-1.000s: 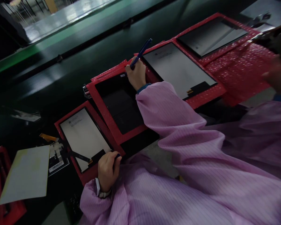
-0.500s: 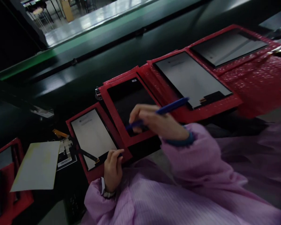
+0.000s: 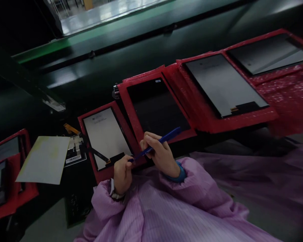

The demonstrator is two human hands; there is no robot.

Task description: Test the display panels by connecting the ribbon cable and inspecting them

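Observation:
A blue pen (image 3: pixel 170 134) slants through the closed fingers of my right hand (image 3: pixel 160 156), its lower end pointing left. My left hand (image 3: pixel 122 173) pinches a small blue pen cap (image 3: pixel 131 160), mostly hidden by the fingers. The pen's tip is at the cap; whether it sits inside I cannot tell. Just beyond my left hand lies a lit white display panel (image 3: pixel 107 134) on a red sheet, with a dark flex strip (image 3: pixel 98 154) across its lower left. Past my right hand, a black display panel (image 3: pixel 158 106) rests on red wrap.
To the right lie two more panels, one lit (image 3: pixel 224 84) and one partly dark (image 3: pixel 270 53), on red bubble wrap (image 3: pixel 290 90). A yellowed white sheet (image 3: pixel 42 159) covers part of a labelled component (image 3: pixel 74 149). More red-wrapped panels (image 3: pixel 5 151) sit far left. A dark green ledge (image 3: pixel 141 43) runs behind.
My right hand has come down and left with the pen, bringing its tip to the cap in my left hand. The camera view has shifted slightly.

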